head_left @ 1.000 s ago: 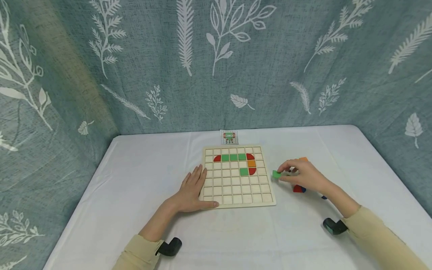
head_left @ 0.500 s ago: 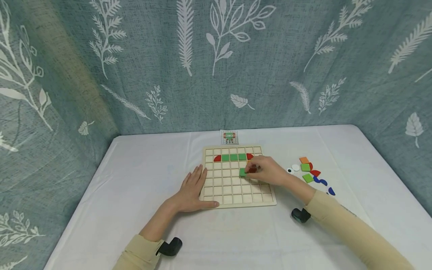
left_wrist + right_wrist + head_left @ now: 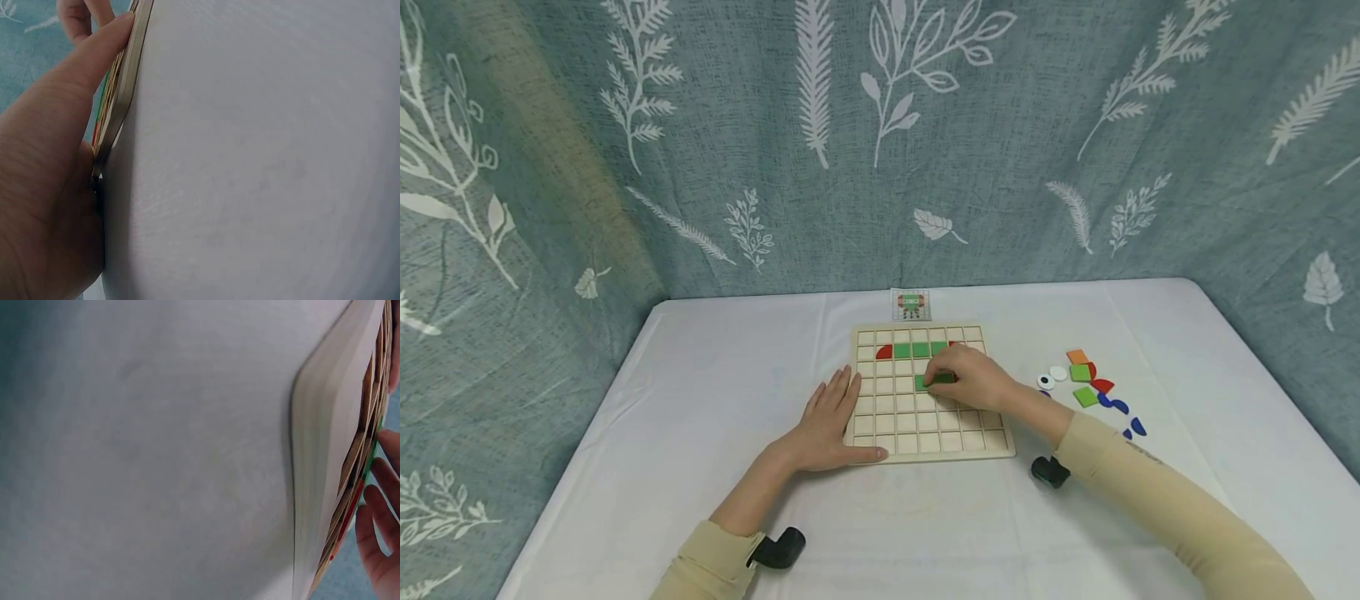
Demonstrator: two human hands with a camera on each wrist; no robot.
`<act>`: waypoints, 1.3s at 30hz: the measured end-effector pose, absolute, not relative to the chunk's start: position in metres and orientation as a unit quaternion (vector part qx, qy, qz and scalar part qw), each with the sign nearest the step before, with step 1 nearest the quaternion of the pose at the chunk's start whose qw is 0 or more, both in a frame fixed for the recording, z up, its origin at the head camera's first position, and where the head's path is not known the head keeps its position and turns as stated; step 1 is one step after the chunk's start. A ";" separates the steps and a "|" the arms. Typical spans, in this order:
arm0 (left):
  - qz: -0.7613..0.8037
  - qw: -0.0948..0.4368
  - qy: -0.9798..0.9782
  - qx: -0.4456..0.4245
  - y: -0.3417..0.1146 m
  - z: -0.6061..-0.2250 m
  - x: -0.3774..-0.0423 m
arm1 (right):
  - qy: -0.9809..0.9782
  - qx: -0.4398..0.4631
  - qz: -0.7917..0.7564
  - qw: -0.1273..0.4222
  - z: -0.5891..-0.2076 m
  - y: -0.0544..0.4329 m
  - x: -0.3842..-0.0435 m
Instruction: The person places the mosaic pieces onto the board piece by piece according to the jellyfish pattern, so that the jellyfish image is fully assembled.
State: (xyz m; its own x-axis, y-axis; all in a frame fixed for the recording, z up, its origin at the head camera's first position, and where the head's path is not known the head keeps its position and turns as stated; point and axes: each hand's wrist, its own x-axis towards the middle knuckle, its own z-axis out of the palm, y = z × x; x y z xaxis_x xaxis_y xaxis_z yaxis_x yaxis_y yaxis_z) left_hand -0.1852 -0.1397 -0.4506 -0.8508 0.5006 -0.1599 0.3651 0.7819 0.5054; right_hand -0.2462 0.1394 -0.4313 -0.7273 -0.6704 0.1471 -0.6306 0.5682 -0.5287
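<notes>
A wooden grid board [image 3: 925, 433] lies on the white table, with red and green tiles in its top rows. My right hand [image 3: 966, 379] hovers over the board's middle and pinches a green square tile [image 3: 922, 382] at a cell in the third row. My left hand [image 3: 827, 421] lies flat with straight fingers against the board's left edge, its thumb along the front corner. In the left wrist view the left hand's thumb [image 3: 94, 56] presses the board's edge [image 3: 122, 94]. The right wrist view shows the board's side [image 3: 312, 456] and fingertips [image 3: 378, 550].
Loose tiles sit right of the board: an orange square [image 3: 1077, 357], green squares [image 3: 1081, 372], red pieces [image 3: 1102, 385], blue pieces [image 3: 1120, 407] and white discs [image 3: 1052, 377]. A small picture card [image 3: 911, 304] lies behind the board. A leaf-patterned curtain surrounds the table.
My right hand has carried a green tile from the loose pile leftward onto the board, now over the third row. The left hand has not moved.
</notes>
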 end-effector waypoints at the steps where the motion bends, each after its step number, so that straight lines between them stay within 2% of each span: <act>1: 0.237 0.142 0.932 0.233 -0.140 -0.451 -0.185 | 0.884 -0.368 -0.285 0.037 -0.431 0.140 -0.246; 7: 0.232 0.138 0.934 0.235 -0.140 -0.452 -0.186 | 0.872 -0.379 -0.307 0.040 -0.430 0.149 -0.240; 14: 0.231 0.135 0.934 0.237 -0.140 -0.454 -0.187 | 0.881 -0.308 -0.354 0.049 -0.429 0.183 -0.229; 26: 0.240 0.134 0.932 0.238 -0.140 -0.453 -0.186 | 0.938 -0.190 -0.291 -0.019 -0.425 0.276 -0.205; 30: 0.240 0.130 0.932 0.239 -0.141 -0.453 -0.185 | 0.950 -0.152 -0.273 -0.021 -0.424 0.299 -0.204; 39: 0.237 0.138 0.932 0.238 -0.139 -0.450 -0.186 | 0.951 -0.131 -0.279 -0.014 -0.429 0.312 -0.208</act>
State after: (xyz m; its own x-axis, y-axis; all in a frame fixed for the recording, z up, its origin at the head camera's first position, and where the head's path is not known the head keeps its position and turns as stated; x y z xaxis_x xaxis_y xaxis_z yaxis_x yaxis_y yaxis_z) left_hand -0.1856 -0.1391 -0.4502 -0.8485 0.5092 -0.1442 0.3781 0.7739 0.5081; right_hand -0.2079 0.3119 -0.4290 -0.9655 -0.2405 0.1002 -0.2565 0.8104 -0.5268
